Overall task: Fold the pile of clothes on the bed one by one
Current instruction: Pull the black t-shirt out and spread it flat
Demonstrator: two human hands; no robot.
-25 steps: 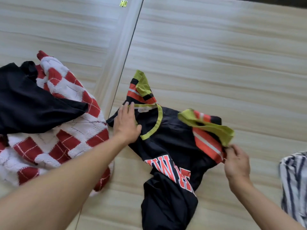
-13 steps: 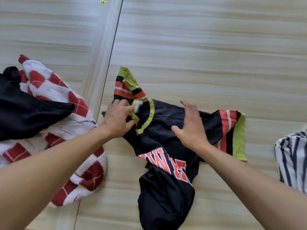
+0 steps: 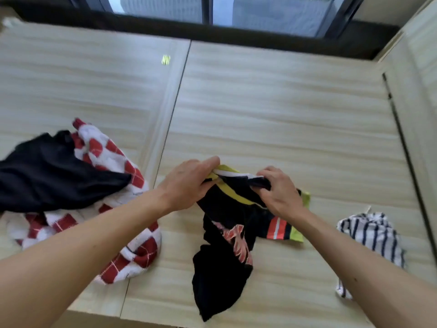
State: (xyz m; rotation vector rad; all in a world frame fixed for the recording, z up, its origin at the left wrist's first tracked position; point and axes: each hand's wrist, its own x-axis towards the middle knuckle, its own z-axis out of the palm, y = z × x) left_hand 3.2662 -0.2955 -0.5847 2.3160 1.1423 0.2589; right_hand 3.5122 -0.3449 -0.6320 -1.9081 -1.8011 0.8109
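My left grip is clenched on the top edge of the black jersey, fingers curled over its yellow-green collar band. My right grip grasps the same edge just beside it, thumb and fingers pinching a bunch of dark cloth; the blur keeps me from telling whether that is shoulder or collar. From both grips the jersey trails down towards me across the bed, crumpled, its red lettering twisted. An orange-striped sleeve with a yellow-green cuff lies flat just under my right wrist. Left of my left grip, near but apart from the jersey, sits a red-and-white checked cloth with a black garment heaped on it. Right of my right grip, well apart, lies a striped garment. Beyond both grips is a window.
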